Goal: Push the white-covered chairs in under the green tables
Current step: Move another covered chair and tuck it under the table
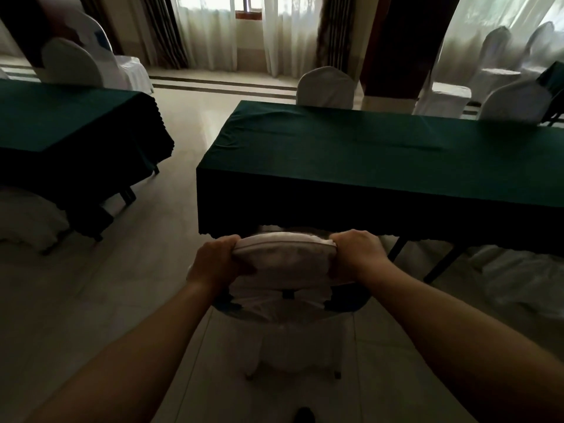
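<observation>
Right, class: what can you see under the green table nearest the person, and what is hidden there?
Under the green table, dark table legs show, and the white-covered chair, held by the left hand and right hand, reaches its edge. The hanging cloth hides the chair's seat.

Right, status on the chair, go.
Left hand and right hand both clamped on the chair back top. Chair back at the green table edge, seat under the cloth. Nothing visible blocking.
</observation>
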Motion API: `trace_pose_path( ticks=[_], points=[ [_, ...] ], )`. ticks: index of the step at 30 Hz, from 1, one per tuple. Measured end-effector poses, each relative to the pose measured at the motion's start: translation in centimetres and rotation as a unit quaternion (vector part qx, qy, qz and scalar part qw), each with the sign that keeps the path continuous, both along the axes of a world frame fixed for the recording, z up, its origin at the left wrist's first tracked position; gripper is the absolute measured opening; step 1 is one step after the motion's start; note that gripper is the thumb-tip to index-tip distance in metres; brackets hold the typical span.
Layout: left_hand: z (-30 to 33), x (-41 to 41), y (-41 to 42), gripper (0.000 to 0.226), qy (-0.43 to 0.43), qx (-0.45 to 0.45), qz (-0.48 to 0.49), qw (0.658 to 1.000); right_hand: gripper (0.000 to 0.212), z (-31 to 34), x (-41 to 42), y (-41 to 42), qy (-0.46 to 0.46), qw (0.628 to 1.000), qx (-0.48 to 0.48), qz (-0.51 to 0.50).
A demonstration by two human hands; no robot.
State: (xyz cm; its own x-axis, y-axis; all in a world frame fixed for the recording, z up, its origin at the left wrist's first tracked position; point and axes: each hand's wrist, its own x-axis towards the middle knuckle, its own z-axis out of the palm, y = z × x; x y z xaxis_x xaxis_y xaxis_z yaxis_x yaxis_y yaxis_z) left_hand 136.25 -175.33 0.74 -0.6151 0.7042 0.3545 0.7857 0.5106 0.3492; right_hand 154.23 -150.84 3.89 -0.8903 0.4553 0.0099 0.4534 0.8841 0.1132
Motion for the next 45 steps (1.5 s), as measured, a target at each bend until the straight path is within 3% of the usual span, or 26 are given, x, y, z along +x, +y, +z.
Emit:
trace_pose_path(
  ticks=[11,17,27,45],
  points=[
    [-0.2,-8.8,10.5,0.044,-0.016,0.006,-0.014,1.0,0.035,0.0,-8.5,10.9,0.001,0.999,-0.042,-0.007],
    [-2.9,-15.1,15.9,0.041,-0.026,-0.036,-0.034,0.998,0.027,-3.1,-13.7,14.5,-0.026,0.999,-0.028,-0.005],
    [0.7,-26.0,25.3,0.042,-0.041,-0.019,-0.097,0.994,0.038,1.1,-22.1,22.2,-0.007,0.995,-0.059,-0.078],
    [-1.8,-29.4,29.0,0.043,-0.019,-0.028,-0.067,0.997,0.028,-2.9,-26.9,27.2,0.004,0.998,-0.046,-0.032]
  ],
)
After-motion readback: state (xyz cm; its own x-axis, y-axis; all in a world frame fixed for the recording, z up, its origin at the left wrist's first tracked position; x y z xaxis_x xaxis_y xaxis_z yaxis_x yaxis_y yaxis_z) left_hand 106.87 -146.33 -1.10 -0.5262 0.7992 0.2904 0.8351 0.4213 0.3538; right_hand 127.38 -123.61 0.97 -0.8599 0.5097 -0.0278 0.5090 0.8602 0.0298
